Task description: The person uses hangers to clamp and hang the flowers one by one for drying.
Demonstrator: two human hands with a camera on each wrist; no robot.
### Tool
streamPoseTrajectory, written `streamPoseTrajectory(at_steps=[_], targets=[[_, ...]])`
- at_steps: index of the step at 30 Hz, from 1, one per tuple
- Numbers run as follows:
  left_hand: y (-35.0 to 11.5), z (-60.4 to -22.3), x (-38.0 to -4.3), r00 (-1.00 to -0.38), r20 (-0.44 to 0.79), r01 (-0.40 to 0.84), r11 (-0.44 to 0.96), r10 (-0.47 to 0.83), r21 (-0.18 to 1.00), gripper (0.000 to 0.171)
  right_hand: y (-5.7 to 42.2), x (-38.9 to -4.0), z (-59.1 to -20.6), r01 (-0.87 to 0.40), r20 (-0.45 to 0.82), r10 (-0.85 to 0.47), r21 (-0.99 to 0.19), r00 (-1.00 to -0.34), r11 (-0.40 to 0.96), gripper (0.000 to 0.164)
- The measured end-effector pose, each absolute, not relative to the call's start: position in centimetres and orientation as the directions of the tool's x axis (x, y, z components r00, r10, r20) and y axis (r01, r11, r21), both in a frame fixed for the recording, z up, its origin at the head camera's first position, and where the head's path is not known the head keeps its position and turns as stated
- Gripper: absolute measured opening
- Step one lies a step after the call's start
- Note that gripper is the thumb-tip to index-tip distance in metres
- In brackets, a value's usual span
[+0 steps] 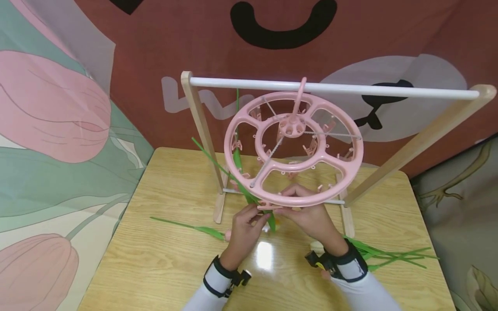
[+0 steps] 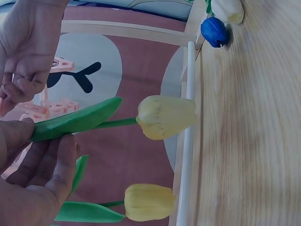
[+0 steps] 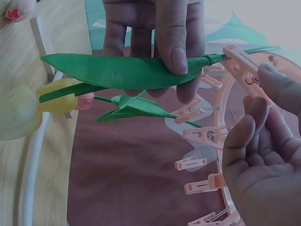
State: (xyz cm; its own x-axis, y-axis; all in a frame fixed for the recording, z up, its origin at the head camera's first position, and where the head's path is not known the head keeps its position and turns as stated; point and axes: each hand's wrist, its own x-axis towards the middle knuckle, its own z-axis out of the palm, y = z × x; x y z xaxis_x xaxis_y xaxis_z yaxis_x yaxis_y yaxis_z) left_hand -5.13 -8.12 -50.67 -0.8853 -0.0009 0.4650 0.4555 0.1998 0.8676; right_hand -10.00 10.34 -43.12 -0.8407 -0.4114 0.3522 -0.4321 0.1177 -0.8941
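Note:
In the left wrist view a pale yellow artificial tulip points its bloom down toward the table. My left hand pinches its green leaf and stem between thumb and fingers. Just across from it, my right hand grips a pink clothespin at the rim of a round pink hanging rack. The tulip's stem passes at the clothespin's tip in the right wrist view. Other clothespins dangle along the rim, and behind the held flower hang a yellow tulip and a pink tulip.
The rack hooks over a white rod on a wooden stand. A pink tulip lies at the table's left. Green stems, a white tulip and a blue tulip lie on the right. A printed cloth hangs behind.

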Motion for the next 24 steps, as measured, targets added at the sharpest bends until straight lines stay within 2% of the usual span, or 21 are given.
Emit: streamPoseTrajectory(at_steps=[15, 24], targets=[[-8.6, -50.3, -5.4, -0.873, 0.488, 0.472, 0.252, -0.001, 0.845, 0.026, 9.6, -9.1, -43.3, -0.444, 0.369, -0.379, -0.886, -0.849, 0.132, 0.038], [-8.9, -50.3, -5.3, -0.866, 0.498, 0.489, 0.269, 0.037, 0.830, 0.024, 9.3, -7.6, -43.9, -0.279, 0.299, -0.321, -0.954, -0.899, -0.109, 0.042]])
